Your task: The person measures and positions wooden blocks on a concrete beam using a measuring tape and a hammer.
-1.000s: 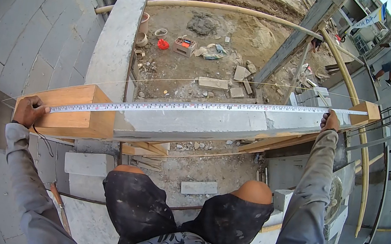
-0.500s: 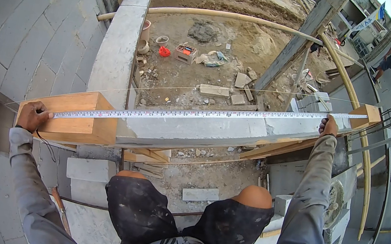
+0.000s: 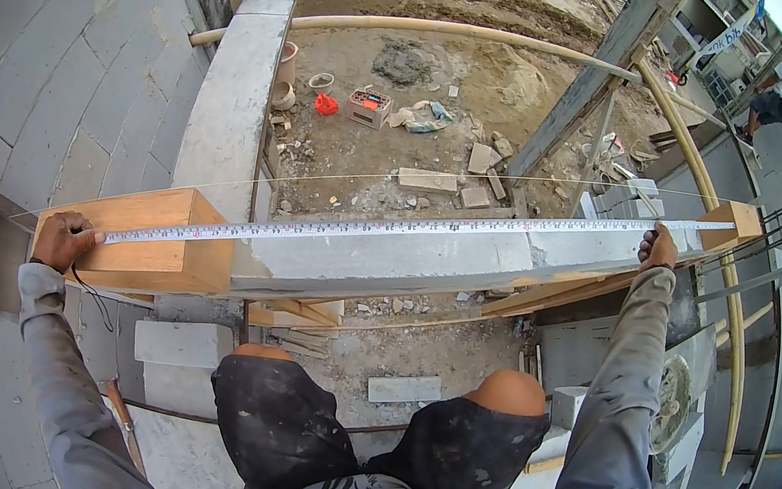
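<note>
Still stretching tape [image 3: 393, 228] along beam [image 3: 388, 266] between 2 wood blocks [image 3: 145, 264], pinching it in half-curled left hand [image 3: 63, 241] and nearly closed right hand [image 3: 656, 248]; barely shifting, so keeping it steady.

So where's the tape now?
In the head view, the tape runs along the beam, from the left hand at the left block, past the right hand to the right block.
</note>
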`<state>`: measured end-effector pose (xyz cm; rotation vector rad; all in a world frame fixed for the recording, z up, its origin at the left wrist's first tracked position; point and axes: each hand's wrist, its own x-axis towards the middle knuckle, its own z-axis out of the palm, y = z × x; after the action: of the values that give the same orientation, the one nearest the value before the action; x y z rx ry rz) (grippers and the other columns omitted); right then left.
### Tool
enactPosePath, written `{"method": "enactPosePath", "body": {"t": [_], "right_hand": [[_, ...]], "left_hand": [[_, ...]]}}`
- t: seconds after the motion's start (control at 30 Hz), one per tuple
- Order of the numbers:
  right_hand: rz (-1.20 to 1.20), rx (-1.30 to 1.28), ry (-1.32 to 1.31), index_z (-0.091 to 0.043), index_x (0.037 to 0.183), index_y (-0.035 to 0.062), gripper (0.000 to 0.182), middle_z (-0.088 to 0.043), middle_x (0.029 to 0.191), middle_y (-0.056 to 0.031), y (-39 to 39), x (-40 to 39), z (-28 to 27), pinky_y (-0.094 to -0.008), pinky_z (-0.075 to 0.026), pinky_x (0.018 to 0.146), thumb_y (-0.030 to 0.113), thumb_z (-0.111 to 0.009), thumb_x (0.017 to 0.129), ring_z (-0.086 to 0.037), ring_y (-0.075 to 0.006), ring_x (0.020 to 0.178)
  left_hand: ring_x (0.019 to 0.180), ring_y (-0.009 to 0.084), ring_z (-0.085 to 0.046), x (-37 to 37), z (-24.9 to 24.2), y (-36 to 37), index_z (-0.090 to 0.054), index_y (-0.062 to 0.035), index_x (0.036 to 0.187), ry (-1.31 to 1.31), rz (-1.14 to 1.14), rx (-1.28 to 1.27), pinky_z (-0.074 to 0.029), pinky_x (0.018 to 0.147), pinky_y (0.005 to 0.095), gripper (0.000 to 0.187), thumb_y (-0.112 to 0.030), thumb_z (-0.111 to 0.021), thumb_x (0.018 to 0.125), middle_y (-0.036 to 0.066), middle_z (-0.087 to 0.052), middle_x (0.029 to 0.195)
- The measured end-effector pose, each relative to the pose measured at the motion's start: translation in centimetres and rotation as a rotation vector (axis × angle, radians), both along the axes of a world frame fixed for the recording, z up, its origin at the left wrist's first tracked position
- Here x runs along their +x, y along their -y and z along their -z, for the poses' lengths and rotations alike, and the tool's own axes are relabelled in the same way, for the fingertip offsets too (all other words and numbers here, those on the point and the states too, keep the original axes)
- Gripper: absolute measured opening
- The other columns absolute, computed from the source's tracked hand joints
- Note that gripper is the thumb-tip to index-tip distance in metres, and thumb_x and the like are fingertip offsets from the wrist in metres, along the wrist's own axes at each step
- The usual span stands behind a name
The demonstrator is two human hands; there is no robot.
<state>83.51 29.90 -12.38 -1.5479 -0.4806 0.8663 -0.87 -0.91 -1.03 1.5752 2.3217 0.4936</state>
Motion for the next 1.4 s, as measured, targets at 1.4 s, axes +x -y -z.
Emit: {"method": "enactPosePath", "body": {"t": [1.4], "right_hand": [[-0.435, -0.014, 0.710, -0.067, 0.081, 0.0034, 0.019, -0.055, 0.059, -0.0008, 4.3, -9.8, 11.1, -0.0260, -0.039, 0.048, 0.021, -0.059, 0.079, -0.048, -0.0093, 0.051]], "left_hand": [[0.064, 0.0162, -0.048, -5.3, 2.9, 1.0, -0.054, 0.0057, 0.070, 0.014, 0.058, 0.051, -0.039, 0.061, 0.0314, 0.032, -0.023, -0.070, 0.070, 0.008, -0.052, 0.068]]}}
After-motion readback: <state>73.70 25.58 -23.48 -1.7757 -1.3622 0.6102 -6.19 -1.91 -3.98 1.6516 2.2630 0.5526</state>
